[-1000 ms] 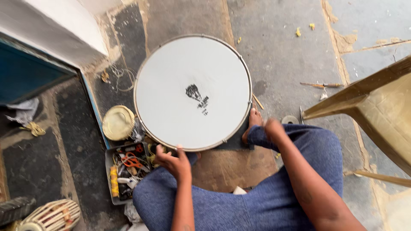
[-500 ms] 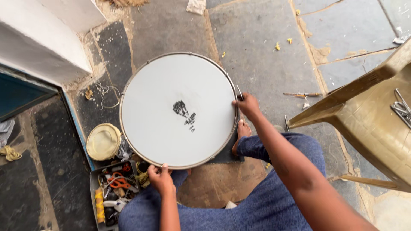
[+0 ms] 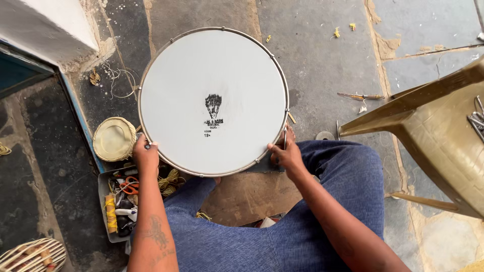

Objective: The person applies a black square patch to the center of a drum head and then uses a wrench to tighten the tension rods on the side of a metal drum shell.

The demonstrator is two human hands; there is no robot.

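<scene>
A large round drum (image 3: 212, 100) with a white skin, a small black print in its middle and a thin metal rim lies flat in front of my knees. My left hand (image 3: 146, 156) grips the rim at its lower left edge. On the lower right edge my right hand (image 3: 286, 153) closes around the rim by a small metal hook. My legs in blue trousers (image 3: 282, 226) are folded under the drum, over a brown board (image 3: 247, 194).
A grey tray (image 3: 107, 201) of tools, scissors and yellow thread sits at my left, beside a round woven lid (image 3: 114, 139). A tan plastic chair (image 3: 443, 136) stands at the right. A white wall and blue door edge (image 3: 30, 60) rise at upper left. A basket (image 3: 31, 256) shows at bottom left.
The drum has shifted right and nearer in view. My left hand moved up from the bottom edge to the lower left rim; my right hand slid down to the lower right rim.
</scene>
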